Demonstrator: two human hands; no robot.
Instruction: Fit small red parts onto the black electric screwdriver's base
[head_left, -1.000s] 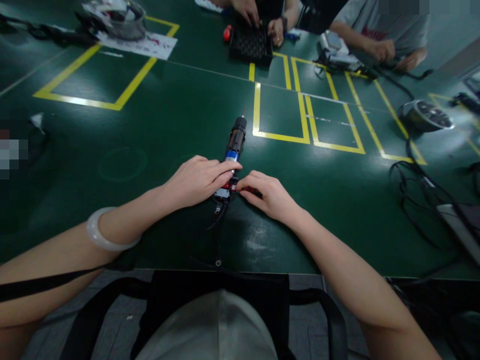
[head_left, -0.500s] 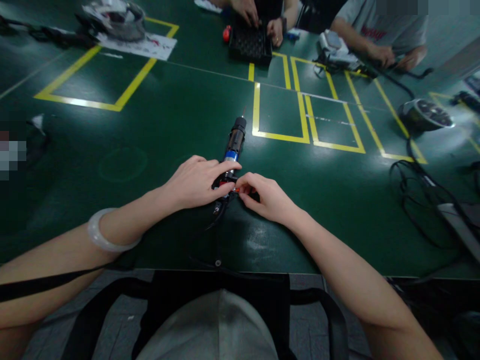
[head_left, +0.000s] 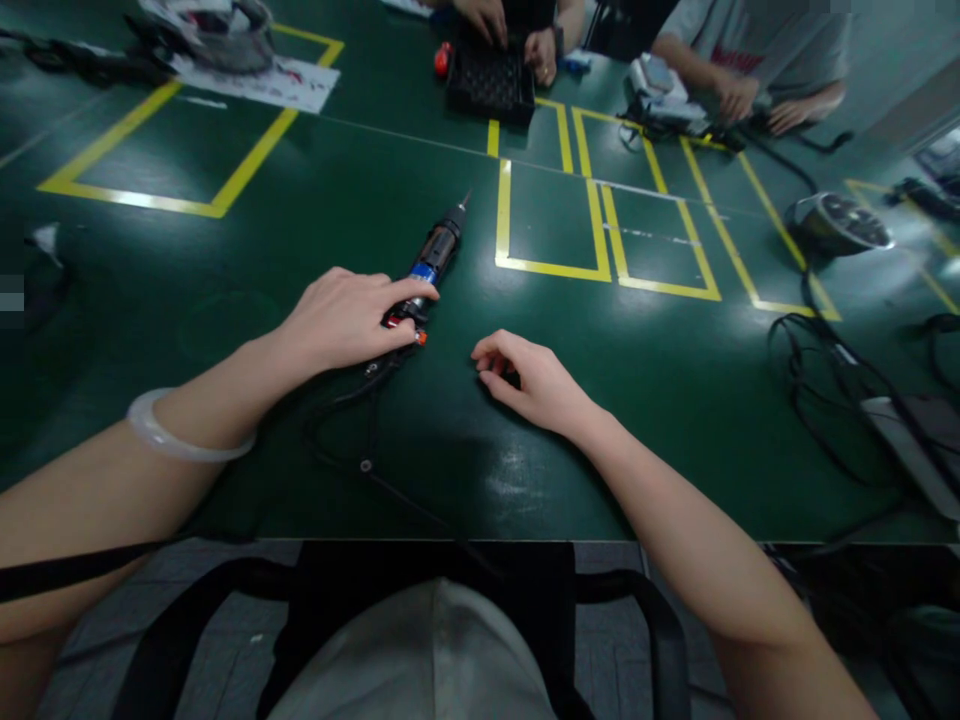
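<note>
A black electric screwdriver (head_left: 435, 252) with a blue band and red parts near its rear lies on the green table (head_left: 315, 230), tip pointing up and to the right. My left hand (head_left: 341, 318) lies over its rear end, fingers curled on the body. Its black cable (head_left: 352, 440) runs back toward the table's near edge. My right hand (head_left: 525, 378) rests on the table a short way to the right of the tool, fingers curled loosely, apart from it; whether anything is in them stays hidden.
Yellow tape outlines (head_left: 555, 215) mark boxes on the table. Other people's hands (head_left: 491, 20) work at a black tray (head_left: 491, 85) across the table. A round fan-like part (head_left: 836, 220) and cables (head_left: 825, 370) lie at the right, a round part on paper (head_left: 217, 40) far left.
My left hand has swung the screwdriver to the left, its tip now pointing up-right. My right hand has let go of the tool's rear and lies apart from it.
</note>
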